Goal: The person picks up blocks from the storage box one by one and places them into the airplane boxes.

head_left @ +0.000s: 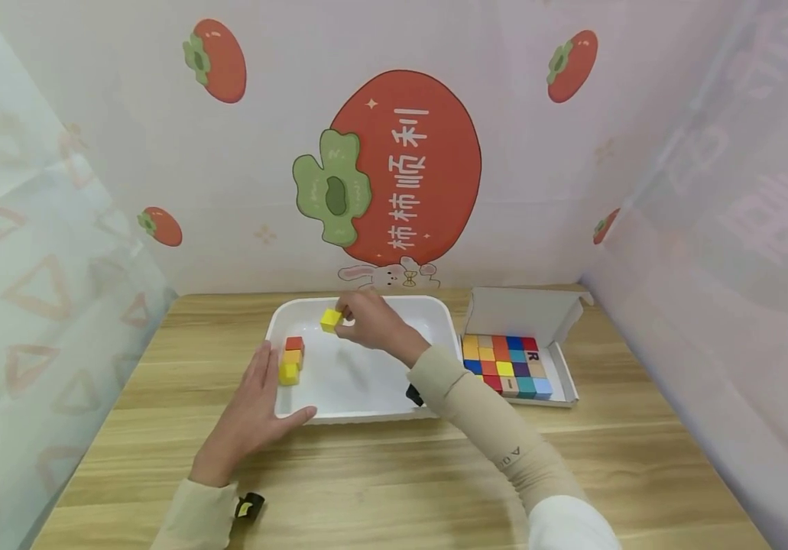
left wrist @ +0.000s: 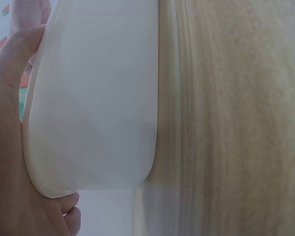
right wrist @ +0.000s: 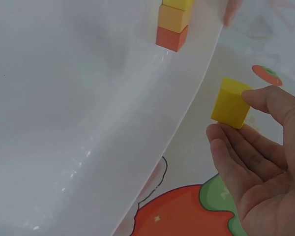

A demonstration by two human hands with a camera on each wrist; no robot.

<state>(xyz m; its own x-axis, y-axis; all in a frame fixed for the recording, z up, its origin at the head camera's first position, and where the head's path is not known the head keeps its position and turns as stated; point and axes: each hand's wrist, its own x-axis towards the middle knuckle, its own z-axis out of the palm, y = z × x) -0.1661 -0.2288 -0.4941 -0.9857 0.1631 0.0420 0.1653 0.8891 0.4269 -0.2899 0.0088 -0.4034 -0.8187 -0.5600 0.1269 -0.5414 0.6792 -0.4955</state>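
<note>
A yellow cube [head_left: 331, 321] is pinched between the thumb and fingers of my right hand [head_left: 373, 325], held above the far part of a white tray [head_left: 366, 416]. The right wrist view shows this yellow cube [right wrist: 231, 103] close up. Inside the tray, along its left side, a red block [head_left: 294, 343], an orange block [head_left: 292, 357] and a yellow block [head_left: 288, 374] stand in a row, touching or nearly so. My left hand [head_left: 249, 409] rests against the tray's front left corner, fingers along the left rim and thumb at the front rim.
Right of the tray, an open white box [head_left: 565, 374] with a raised lid holds several coloured blocks [head_left: 505, 368], some lettered. The wooden table [head_left: 380, 481] meets a printed backdrop [head_left: 263, 252] behind. Fabric walls stand on both sides.
</note>
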